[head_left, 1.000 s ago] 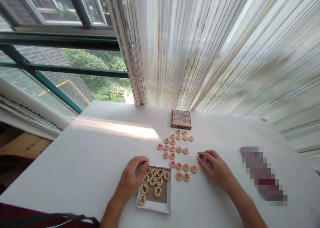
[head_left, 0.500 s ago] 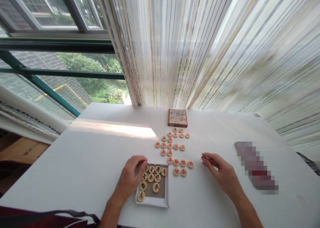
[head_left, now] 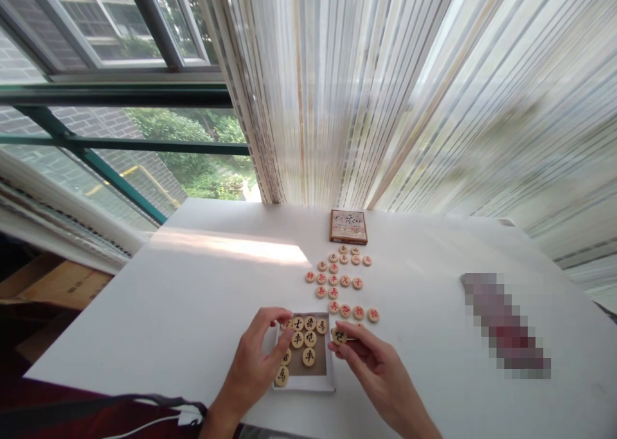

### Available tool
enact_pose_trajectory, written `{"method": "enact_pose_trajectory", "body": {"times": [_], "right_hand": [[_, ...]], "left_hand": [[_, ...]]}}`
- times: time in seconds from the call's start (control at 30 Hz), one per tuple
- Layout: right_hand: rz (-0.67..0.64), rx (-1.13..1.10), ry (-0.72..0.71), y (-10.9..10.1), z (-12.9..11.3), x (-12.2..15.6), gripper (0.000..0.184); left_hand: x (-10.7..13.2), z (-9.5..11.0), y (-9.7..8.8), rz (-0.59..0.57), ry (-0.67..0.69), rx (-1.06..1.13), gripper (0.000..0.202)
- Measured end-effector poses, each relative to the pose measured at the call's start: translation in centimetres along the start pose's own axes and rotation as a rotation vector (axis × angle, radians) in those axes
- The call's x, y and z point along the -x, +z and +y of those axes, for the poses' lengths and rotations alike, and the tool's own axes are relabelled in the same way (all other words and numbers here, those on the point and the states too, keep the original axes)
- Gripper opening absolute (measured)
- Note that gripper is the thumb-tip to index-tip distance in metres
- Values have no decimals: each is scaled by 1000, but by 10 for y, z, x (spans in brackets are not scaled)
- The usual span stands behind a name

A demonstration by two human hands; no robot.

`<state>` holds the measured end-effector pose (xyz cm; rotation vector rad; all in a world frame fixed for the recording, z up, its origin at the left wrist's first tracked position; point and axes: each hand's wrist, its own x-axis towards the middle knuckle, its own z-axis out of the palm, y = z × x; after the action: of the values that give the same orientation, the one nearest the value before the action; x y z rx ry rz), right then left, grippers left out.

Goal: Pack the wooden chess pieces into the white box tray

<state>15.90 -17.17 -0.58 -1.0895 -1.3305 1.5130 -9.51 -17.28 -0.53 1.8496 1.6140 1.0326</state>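
My right hand (head_left: 373,358) pinches a round xiangqi piece (head_left: 339,335) with a black character, held at the right edge of an open shallow box (head_left: 315,382). At the box's left side is my left hand (head_left: 255,346), thumb and index finger apart over the edge and hiding part of some pieces. In the box lie several black-character pieces (head_left: 309,357), with bare brown bottom showing at the lower middle and right. Beyond it, red-character pieces (head_left: 345,281) and a few black ones (head_left: 344,258) lie face up on the table, some hidden behind my right hand.
A printed box lid (head_left: 348,227) lies on the white table (head_left: 168,323) near the far edge. A blurred-out object (head_left: 506,326) rests at the right. String curtains (head_left: 328,92) and a window (head_left: 120,143) border the far side; a cardboard box (head_left: 53,285) stands at left.
My right hand has moved left with its piece, from the right of the red pieces to the box edge. The left hand's thumb and index finger have spread apart. The view has shifted slightly.
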Motion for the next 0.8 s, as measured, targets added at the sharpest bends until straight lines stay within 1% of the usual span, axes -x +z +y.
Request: {"method": "enact_pose_trajectory", "body": {"times": [0.1, 0.2, 0.4, 0.63, 0.8], "right_hand": [[-41, 25, -19, 9, -3, -3, 36], [-66, 61, -54, 13, -6, -5, 34], [-117, 119, -75, 20, -7, -5, 32], [-135, 145, -104, 27, -4, -7, 32], [-93, 226, -192, 27, -2, -8, 33]], "left_hand": [[6, 11, 2, -56, 17, 60, 22], [7, 19, 5, -110, 21, 117, 24], [5, 27, 9, -233, 1, 198, 17], [6, 25, 7, -248, -46, 212, 20], [4, 26, 7, -251, -49, 219, 22]]}}
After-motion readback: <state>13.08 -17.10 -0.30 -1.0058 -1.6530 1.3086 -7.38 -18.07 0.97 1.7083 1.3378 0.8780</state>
